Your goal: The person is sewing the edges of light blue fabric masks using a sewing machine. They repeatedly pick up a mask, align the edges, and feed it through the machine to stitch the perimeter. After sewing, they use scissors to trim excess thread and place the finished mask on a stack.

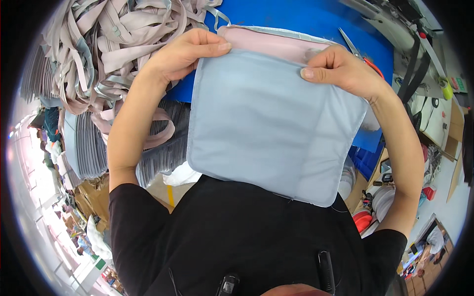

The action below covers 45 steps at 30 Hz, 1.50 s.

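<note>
A grey-blue fabric panel [266, 123] with rounded corners and stitched edges hangs between my hands, its lower edge against my black shirt. At its upper left corner my left hand [190, 52] pinches the edge, thumb on top. My right hand [340, 71] grips the upper edge toward the right, with the thumb pressed on the grey-blue face and the other fingers curled behind. Beyond that edge shows a pink fabric layer [266, 43], bordered by a pale silvery strip along its far side. The fingers hide where the two layers meet at both ends.
A heap of pinkish fabric strips [123, 37] lies left on the blue tabletop [296, 12]. Stacked grey panels [91, 145] stand below it. Scissors with orange handles [351, 43] lie beyond my right hand. A sewing machine [382, 19] is at the far right.
</note>
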Each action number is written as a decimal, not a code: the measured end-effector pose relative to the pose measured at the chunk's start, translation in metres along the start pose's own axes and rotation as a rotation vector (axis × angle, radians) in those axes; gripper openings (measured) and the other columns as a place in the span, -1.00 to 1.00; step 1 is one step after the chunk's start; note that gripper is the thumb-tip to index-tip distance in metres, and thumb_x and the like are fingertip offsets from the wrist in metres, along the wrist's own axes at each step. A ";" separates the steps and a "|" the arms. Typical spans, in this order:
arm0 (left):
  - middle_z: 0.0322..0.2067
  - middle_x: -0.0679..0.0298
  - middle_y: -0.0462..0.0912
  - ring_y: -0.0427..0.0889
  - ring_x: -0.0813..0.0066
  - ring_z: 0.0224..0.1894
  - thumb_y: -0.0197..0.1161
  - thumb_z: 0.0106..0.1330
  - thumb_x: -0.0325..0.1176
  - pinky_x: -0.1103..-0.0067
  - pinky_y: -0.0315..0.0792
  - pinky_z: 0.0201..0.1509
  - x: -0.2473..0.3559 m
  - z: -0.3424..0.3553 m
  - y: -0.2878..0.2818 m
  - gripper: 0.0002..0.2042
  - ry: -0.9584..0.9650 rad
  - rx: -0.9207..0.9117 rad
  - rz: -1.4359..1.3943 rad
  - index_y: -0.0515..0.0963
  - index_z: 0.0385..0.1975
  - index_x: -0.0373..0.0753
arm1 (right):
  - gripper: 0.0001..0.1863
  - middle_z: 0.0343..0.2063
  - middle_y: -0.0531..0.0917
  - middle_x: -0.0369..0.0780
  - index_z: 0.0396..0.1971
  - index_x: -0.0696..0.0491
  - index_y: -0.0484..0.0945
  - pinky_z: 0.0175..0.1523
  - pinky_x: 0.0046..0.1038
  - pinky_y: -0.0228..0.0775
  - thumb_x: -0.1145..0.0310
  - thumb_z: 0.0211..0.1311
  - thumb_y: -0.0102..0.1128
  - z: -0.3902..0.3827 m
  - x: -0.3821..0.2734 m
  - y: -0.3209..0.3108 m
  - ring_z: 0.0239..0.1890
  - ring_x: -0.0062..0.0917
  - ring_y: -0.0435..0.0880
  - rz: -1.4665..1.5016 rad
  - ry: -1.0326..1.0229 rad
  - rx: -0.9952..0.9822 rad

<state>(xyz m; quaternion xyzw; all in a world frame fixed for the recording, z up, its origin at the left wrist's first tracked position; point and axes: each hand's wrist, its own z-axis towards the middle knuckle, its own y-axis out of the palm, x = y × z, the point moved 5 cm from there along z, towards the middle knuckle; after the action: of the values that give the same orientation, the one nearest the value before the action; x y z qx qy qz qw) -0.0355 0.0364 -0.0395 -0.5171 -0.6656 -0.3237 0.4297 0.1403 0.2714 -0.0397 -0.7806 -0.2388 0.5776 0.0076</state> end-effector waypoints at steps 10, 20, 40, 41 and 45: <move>-0.16 0.15 0.77 0.74 0.22 -0.16 0.27 0.45 -0.29 0.44 0.54 -0.03 -0.001 0.055 -0.024 -0.76 0.393 0.508 0.991 0.71 -0.22 -0.38 | -0.76 0.04 0.71 -0.05 -0.30 0.03 0.82 0.05 -0.35 0.56 0.18 0.22 0.41 0.057 0.033 -0.031 -0.08 -0.24 0.72 -0.530 -0.296 0.558; -0.26 0.19 0.81 0.76 0.46 -0.36 0.51 0.17 -0.46 0.64 0.58 -0.30 0.090 -0.031 0.036 -0.90 0.833 0.493 1.079 0.70 -0.43 -0.30 | -0.81 -0.26 0.72 -0.22 -0.34 0.10 0.79 -0.21 -0.45 0.48 0.33 0.11 0.54 -0.041 -0.036 -0.020 -0.30 -0.44 0.67 -0.452 -0.332 0.638; -0.24 0.12 0.81 0.80 0.33 -0.36 0.50 0.16 -0.53 0.58 0.65 -0.35 0.105 -0.060 0.063 -0.79 1.089 0.362 1.176 0.52 -0.46 -0.30 | -0.60 -0.53 0.57 -0.26 -0.56 0.13 0.48 -0.28 -0.48 0.39 0.30 0.02 0.63 -0.070 -0.050 -0.007 -0.43 -0.51 0.56 -0.360 -0.280 0.678; -0.24 0.12 0.81 0.80 0.33 -0.36 0.50 0.17 -0.53 0.58 0.65 -0.34 0.107 -0.058 0.063 -0.80 1.074 0.353 1.154 0.53 -0.45 -0.30 | -0.61 -0.54 0.56 -0.28 -0.56 0.12 0.48 -0.30 -0.50 0.38 0.31 0.03 0.63 -0.071 -0.050 -0.007 -0.45 -0.55 0.54 -0.339 -0.271 0.685; -0.24 0.11 0.81 0.80 0.40 -0.34 0.45 0.22 -0.59 0.63 0.62 -0.28 0.121 -0.048 0.060 -0.86 0.926 0.396 1.079 0.57 -0.44 -0.33 | -0.72 -0.57 0.50 -0.37 -0.43 0.13 0.60 -0.36 -0.58 0.29 0.33 0.11 0.59 -0.073 -0.042 -0.010 -0.48 -0.70 0.44 -0.138 -0.119 0.669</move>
<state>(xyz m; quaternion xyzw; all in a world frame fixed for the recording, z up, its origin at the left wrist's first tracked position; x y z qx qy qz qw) 0.0224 0.0592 0.0901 -0.4958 -0.1150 -0.1264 0.8515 0.1933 0.2835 0.0255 -0.6820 -0.0882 0.6664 0.2883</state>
